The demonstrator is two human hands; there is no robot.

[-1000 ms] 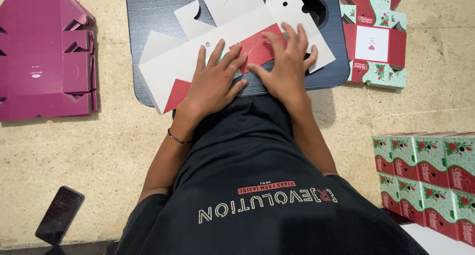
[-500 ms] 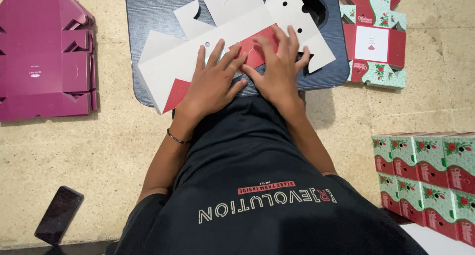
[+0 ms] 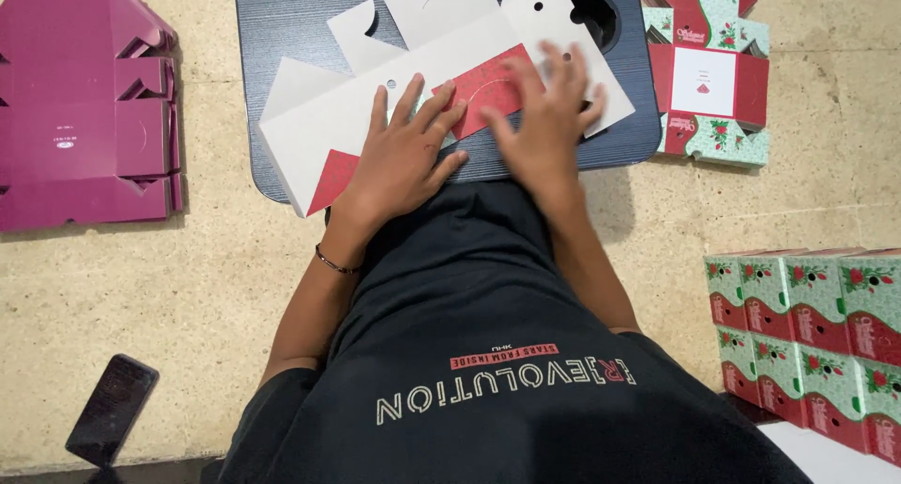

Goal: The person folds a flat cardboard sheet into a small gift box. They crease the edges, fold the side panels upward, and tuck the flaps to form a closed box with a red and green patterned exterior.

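A flat die-cut cardboard box blank [image 3: 319,127], white on its upper face with red panels showing, lies across a dark grey lap tray [image 3: 282,33]. My left hand [image 3: 404,151] lies flat on the blank's lower middle, fingers spread over a red panel. My right hand [image 3: 544,113] is pressed palm-down beside it on the blank's right part, slightly blurred, fingers apart. Neither hand grips anything. A thin bracelet circles my left wrist.
A stack of flat magenta box blanks [image 3: 80,118] lies on the beige floor at left. Flat red-and-mint floral box blanks [image 3: 709,71] lie at the tray's right. Several assembled floral boxes [image 3: 817,334] stand at lower right. A dark phone [image 3: 113,418] rests at lower left.
My right hand has slid a little to the left and up over the blank. The left hand and the blank have stayed in place.
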